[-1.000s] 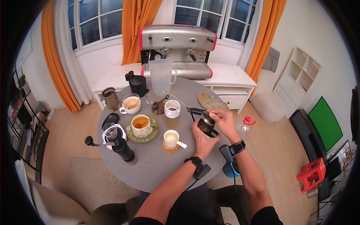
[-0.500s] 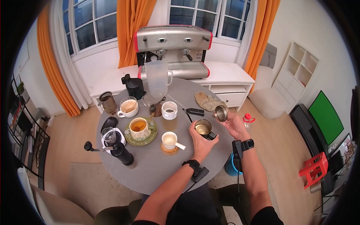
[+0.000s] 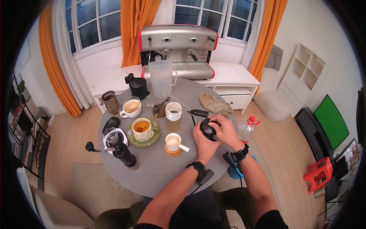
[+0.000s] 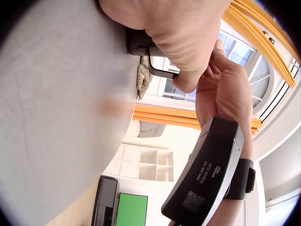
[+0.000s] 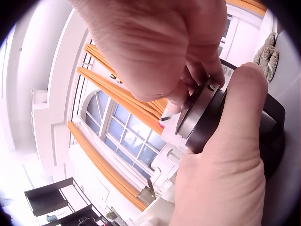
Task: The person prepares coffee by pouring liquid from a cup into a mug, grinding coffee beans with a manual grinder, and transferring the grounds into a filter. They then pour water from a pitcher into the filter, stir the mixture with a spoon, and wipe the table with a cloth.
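Note:
My left hand grips a dark metal cup with a side handle, low over the right part of the grey table. Its thumb is wrapped round the near side in the right wrist view. My right hand pinches a round lid with a shiny steel band, fingertips at its edge. The lid sits over the cup's mouth, its black top facing up, so the cup's inside is hidden. Just behind the hands lies a slim black stick-like object with a cord.
Left of the hands stand a white handled cup on a wooden coaster, a white cup over a glass, and a tea cup on a green saucer. A crumpled cloth lies behind; a hand grinder stands front left.
The right hand first lifted the lid off to the right, turning its hollow steel underside into view. Now it is back over the cup, black top up. The left hand kept its grip.

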Demonstrator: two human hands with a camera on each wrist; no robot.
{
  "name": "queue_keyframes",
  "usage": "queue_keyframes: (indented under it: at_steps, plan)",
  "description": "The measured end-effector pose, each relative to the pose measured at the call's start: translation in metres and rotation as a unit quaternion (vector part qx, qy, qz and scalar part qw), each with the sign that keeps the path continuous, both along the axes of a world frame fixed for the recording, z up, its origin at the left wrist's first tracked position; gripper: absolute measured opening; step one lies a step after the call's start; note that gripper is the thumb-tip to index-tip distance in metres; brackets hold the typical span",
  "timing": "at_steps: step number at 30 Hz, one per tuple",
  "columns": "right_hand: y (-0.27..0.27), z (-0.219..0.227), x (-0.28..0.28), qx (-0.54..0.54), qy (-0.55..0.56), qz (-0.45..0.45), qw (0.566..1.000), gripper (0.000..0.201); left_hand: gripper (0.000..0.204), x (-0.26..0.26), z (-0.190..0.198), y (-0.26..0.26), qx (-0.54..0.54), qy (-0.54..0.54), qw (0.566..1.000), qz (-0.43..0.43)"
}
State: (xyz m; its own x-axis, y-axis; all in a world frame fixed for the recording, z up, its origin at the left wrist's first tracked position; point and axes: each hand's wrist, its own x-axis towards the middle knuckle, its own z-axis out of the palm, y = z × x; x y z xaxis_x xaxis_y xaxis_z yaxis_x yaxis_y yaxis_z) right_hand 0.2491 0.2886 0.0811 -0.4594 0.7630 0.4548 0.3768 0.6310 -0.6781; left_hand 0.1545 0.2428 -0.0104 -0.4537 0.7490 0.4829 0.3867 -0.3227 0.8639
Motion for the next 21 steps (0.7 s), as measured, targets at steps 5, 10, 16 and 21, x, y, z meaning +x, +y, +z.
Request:
queue_keyframes:
  at_steps: [5, 10, 16, 21]
  plan:
    - [-0.002, 0.002, -0.004, 0.014, -0.017, -0.004, 1.0, 0.015, 0.121, 0.001, 0.001, -0.002, -0.01, -0.013, 1.0, -0.001]
    - [0.001, 0.003, -0.009, 0.02, -0.035, 0.001, 0.999, 0.015, 0.12, 0.001, -0.001, 0.0, -0.014, -0.019, 1.0, -0.001]
    - [0.001, -0.003, -0.013, -0.029, 0.025, 0.009, 0.999, 0.012, 0.116, 0.0, -0.006, 0.005, 0.001, -0.007, 1.0, 0.007]
    - [-0.003, -0.004, -0.018, -0.03, 0.029, -0.019, 0.999, 0.012, 0.11, 0.004, -0.009, 0.009, 0.023, -0.018, 0.999, 0.031]
